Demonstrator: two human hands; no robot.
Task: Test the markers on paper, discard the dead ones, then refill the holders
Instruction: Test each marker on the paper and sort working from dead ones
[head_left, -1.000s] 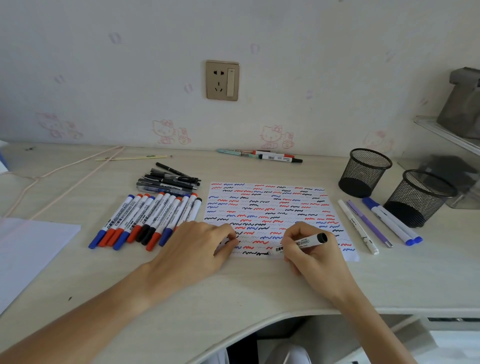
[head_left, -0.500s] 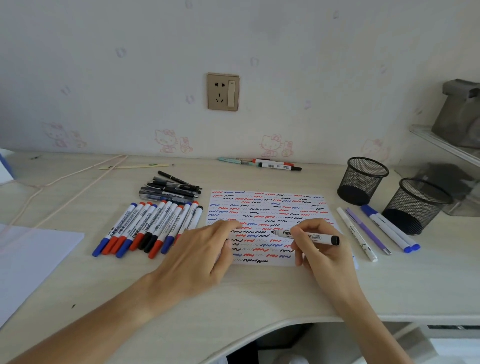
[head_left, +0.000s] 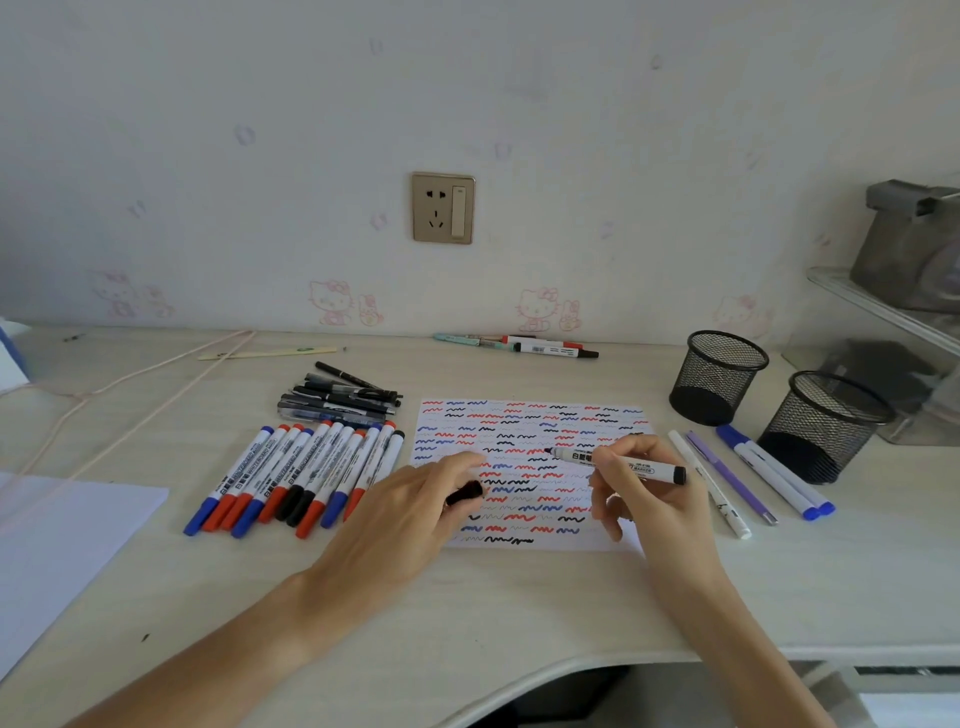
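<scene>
Marker: the black-tipped white marker (head_left: 618, 464) lies nearly level over the paper (head_left: 530, 415), long axis running left to right, bare tip pointing left, black butt end pointing right toward the mesh holders.
Right hand: the right hand (head_left: 649, 499) pinches the marker's barrel mid-length, fingers curled round it, above the paper's right half.
Left hand: the left hand (head_left: 410, 514) sits at the paper's left edge, fingers curled on a small black cap (head_left: 464, 492) that pokes out over the sheet.
Paper: a flat white sheet, covered in short wavy red, blue and black scribbles in rows.
Left of the paper: a tidy row of capped markers (head_left: 296, 478), smooth white barrels with blue, red and black caps, all slanting the same way; behind them a pile of dark pens (head_left: 340, 400).
Right of the paper: four slim pens (head_left: 748, 475), white and purple, lying side by side; beyond them two round black wire-mesh holders (head_left: 719, 376), standing upright.
Desk: a pale, wood-grain desk (head_left: 519, 613) with a curved front edge.
</scene>
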